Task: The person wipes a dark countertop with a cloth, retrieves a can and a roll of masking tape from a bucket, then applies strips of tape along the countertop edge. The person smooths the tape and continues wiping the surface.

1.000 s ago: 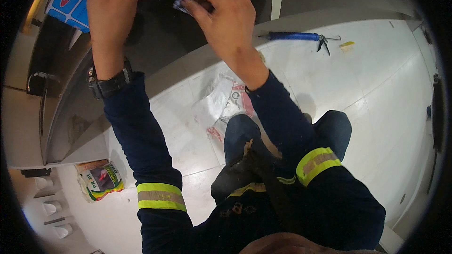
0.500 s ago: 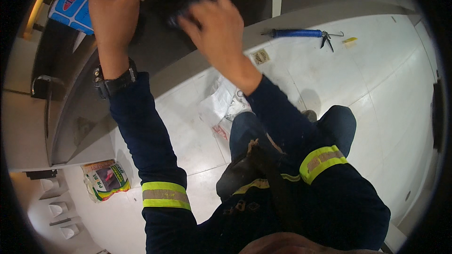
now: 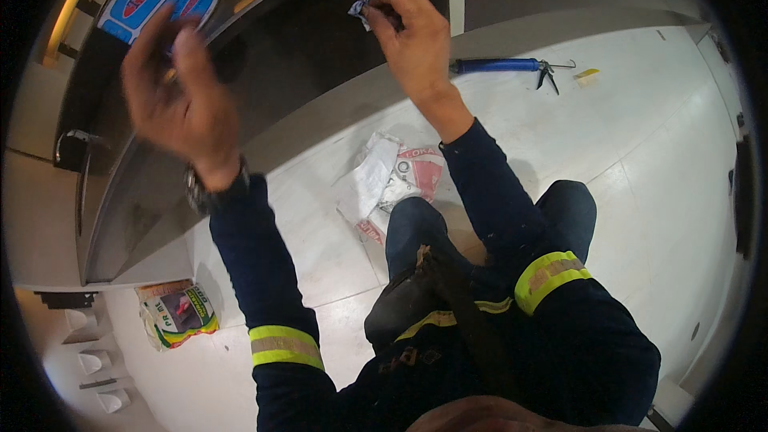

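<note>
My right hand [image 3: 422, 42] pinches a small crumpled wad of dark and whitish cloth or paper [image 3: 360, 11] between thumb and fingers. It is held over a glossy dark panel [image 3: 308, 40], and I cannot tell whether the wad touches it. Blurred by motion, my left hand [image 3: 188, 100] is raised at the panel's left part, fingers apart and nothing visible in them. Just beyond its fingertips is a blue box with red and white print [image 3: 144, 8]. A dark watch [image 3: 210, 184] is on my left wrist.
A blue caulking gun [image 3: 500, 66] lies on the pale tiled floor [image 3: 640, 216], a small yellow piece [image 3: 587, 74] beside it. Crumpled plastic packaging [image 3: 376, 172] lies before my knees. A printed bag [image 3: 178, 314] stands at the left, near white wall fittings [image 3: 94, 362].
My left hand has come off the panel's far edge and drawn nearer, fingers spreading. My right hand has moved right with the wad, now less blurred.
</note>
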### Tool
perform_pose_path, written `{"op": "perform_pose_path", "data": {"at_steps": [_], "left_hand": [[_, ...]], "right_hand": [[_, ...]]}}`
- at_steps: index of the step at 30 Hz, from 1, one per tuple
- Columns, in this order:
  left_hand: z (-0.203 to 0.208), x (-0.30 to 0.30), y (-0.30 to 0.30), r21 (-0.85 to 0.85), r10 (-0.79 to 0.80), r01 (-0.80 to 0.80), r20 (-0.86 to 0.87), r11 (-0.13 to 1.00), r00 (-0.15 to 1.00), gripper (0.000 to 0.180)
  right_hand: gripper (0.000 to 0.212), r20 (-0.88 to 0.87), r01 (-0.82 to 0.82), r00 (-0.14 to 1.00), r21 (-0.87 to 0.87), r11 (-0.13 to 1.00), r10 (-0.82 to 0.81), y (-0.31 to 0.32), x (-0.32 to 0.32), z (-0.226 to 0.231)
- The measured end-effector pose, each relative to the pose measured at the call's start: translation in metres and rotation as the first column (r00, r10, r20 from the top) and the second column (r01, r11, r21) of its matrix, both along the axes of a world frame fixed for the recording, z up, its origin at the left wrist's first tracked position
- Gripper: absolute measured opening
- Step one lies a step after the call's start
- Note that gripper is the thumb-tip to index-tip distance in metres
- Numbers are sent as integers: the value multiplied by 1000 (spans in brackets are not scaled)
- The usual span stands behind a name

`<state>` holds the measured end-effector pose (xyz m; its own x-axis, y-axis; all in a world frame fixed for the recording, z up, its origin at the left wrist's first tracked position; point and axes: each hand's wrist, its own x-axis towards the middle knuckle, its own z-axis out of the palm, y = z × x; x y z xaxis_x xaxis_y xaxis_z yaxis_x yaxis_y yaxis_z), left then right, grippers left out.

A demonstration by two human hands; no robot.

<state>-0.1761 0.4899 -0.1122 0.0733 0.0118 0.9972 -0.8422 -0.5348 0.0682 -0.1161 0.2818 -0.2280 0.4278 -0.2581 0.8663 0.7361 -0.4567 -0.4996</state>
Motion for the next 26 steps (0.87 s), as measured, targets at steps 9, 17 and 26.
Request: {"op": "perform_pose_path", "data": {"at_steps": [9, 17, 26], "left_hand": [[78, -15, 142, -120, 529, -519, 88, 847, 844, 29], [50, 10, 147, -77, 582, -604, -199, 793, 789, 40], [51, 16, 161, -31, 529, -565, -312, 825, 789, 47]], "right_hand": [[15, -210, -51, 973, 210, 976, 96, -3, -17, -58], [16, -45, 71, 997, 114, 991, -66, -20, 4, -28], [18, 79, 107, 989, 187, 977, -123, -46, 23, 34]]}}
